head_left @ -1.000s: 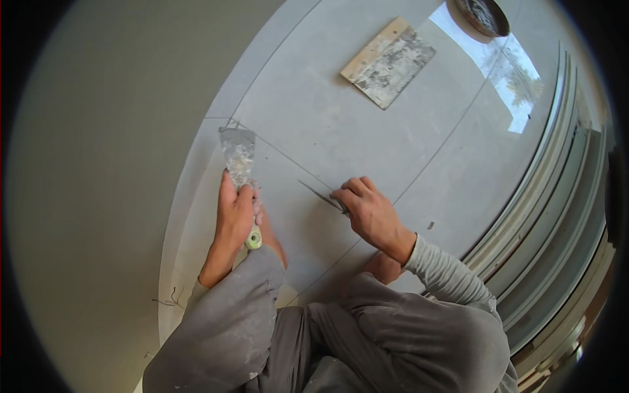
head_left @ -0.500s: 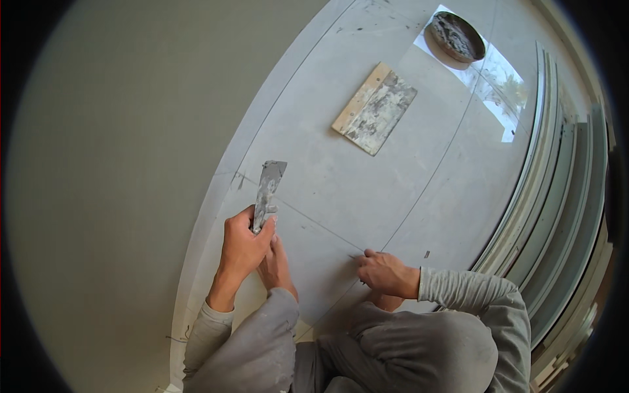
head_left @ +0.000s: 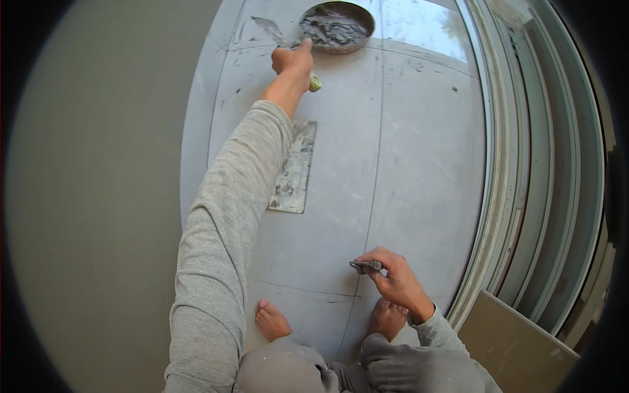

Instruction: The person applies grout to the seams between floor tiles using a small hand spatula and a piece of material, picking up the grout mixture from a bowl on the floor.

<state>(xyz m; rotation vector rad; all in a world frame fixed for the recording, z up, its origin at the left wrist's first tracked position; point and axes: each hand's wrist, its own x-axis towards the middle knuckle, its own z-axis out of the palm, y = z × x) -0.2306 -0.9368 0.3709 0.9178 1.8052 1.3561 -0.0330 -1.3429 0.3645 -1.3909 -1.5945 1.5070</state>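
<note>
My left hand [head_left: 293, 60], its arm stretched far forward, is closed round a putty knife [head_left: 270, 30]. The grey-smeared blade points to the far left, and a yellow-green handle end shows below the fist. Right beside the hand is a round pan [head_left: 343, 50] with lumpy grey paste [head_left: 331, 27] in it. In my right hand [head_left: 398, 276], above the floor near my feet, the fingers pinch a small dark, paste-smeared flat piece [head_left: 367, 266]; its exact kind is unclear. A wide paste-smeared scraper [head_left: 295, 175] lies on the floor, partly hidden by my left forearm.
Large grey floor tiles [head_left: 419, 190] with thin joints lie under everything. A plain wall [head_left: 105, 196] stands on the left. Along the right run metal door tracks [head_left: 504, 170], with a tan board [head_left: 514, 344] at the lower right. My bare feet [head_left: 272, 321] are on the tiles.
My left hand has reached far forward with the putty knife, next to the pan. My right hand has lifted off the floor, showing the small piece. The view has shifted and my legs have straightened somewhat.
</note>
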